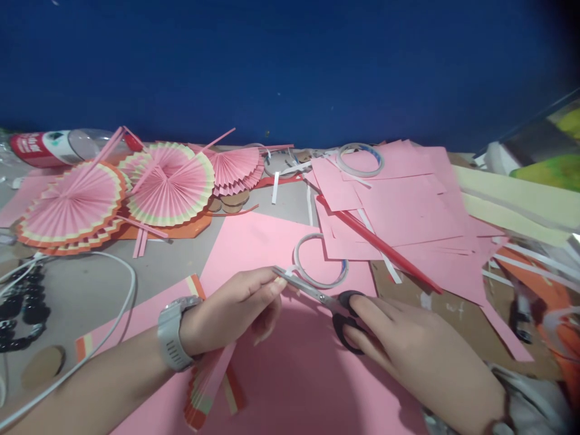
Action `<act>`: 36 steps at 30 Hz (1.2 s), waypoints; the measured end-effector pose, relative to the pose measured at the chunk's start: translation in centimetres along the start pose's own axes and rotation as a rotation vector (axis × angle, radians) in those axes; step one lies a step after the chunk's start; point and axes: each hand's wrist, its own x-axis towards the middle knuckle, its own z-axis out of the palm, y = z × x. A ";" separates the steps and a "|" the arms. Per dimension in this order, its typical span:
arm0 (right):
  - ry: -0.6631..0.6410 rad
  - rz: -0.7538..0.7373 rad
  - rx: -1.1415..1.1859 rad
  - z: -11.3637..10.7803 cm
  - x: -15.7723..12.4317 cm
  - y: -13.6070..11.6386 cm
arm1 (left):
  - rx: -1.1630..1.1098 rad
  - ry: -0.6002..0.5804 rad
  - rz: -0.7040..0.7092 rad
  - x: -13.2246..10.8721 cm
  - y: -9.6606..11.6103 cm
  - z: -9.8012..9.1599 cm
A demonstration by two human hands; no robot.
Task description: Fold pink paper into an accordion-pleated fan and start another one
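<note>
The thumb and forefinger of the left hand (238, 305) are drawn together in a pinch, apparently on a short bit of white tape (290, 273); whether its lower fingers grasp anything is hidden. The right hand (419, 341) grips scissors (321, 297), its fingers in the black handles. The blades reach in towards the pinch, their tips right against the left thumb and forefinger, so a careful snip would need those fingertips drawn clear of the cutting edges first. Keeping the tape lightly taut and cutting nearer the pivot should give a cleaner edge than nipping with the tips.

Taking the pinch as the clock's centre, with twelve towards the blue wall (290, 66), a tape roll (345, 270) lies just beside the blades at two o'clock, on a pink sheet (330, 374). Pleated paper (202, 393) shows below the left wrist at seven; it is best kept from being crushed by the forearm. Farther out on the bench (290, 202), a red rod (380, 244) rests across pink papers (399, 208) at two, and round pleated fans (170, 187) lie around ten.
</note>
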 end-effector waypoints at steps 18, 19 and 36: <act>-0.010 0.005 0.000 0.2 -0.1 -0.1 | -0.007 -0.019 0.003 0.0 0.0 0.0; -0.012 0.007 0.003 0.2 -0.1 0.0 | -0.009 -0.020 0.005 0.0 0.0 0.0; -0.400 0.296 0.415 -0.8 0.7 -1.1 | -0.124 0.002 -0.003 0.2 -0.1 0.2</act>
